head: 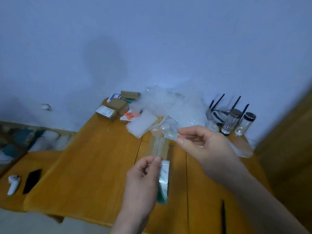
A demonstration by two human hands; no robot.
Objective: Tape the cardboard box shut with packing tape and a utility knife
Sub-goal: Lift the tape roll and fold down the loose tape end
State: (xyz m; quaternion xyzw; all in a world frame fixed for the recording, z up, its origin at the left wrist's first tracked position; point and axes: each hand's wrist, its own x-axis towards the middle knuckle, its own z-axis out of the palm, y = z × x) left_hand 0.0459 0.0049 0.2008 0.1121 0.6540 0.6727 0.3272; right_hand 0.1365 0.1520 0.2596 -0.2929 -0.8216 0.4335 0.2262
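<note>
My left hand (143,176) grips a roll of clear packing tape (164,180), held on edge above the wooden table (87,166). A strip of tape (159,146) runs up from the roll. My right hand (200,144) pinches the strip's free end between thumb and fingers. Several small cardboard boxes (116,105) lie at the table's far end, well beyond both hands. A thin dark object, possibly the utility knife (223,215), lies on the table near my right forearm; I cannot tell what it is for sure.
Bubble wrap and plastic bags (168,105) pile up at the far side. Two glass jars (239,122) and a router with antennas (219,107) stand at the far right. A white controller (13,184) and a dark phone (33,180) rest on a lower surface to the left.
</note>
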